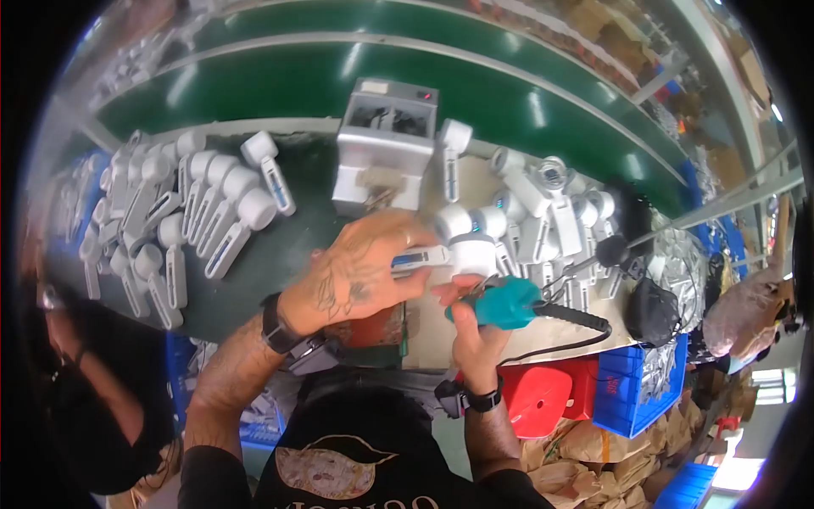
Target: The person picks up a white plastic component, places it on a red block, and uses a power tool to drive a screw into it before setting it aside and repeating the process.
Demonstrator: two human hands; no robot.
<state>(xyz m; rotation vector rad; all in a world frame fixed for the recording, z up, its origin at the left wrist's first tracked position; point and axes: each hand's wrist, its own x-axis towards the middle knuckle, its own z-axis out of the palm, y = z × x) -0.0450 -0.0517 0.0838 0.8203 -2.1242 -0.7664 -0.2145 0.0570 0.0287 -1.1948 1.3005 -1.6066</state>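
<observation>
My left hand (360,271) grips a white handheld device (454,250) with a round head and a flat handle, holding it over the workbench. My right hand (471,327) is closed around a teal electric screwdriver (509,304) with a black cord, its tip pointing at the underside of the device. Both wrists wear black bands. A grey box-shaped fixture (383,144) stands just beyond my hands.
A pile of the same white devices (182,212) lies on the left of the bench, another pile (551,212) on the right. A green conveyor belt (339,76) runs behind. A red stool (538,394) and a blue crate (632,386) sit below right.
</observation>
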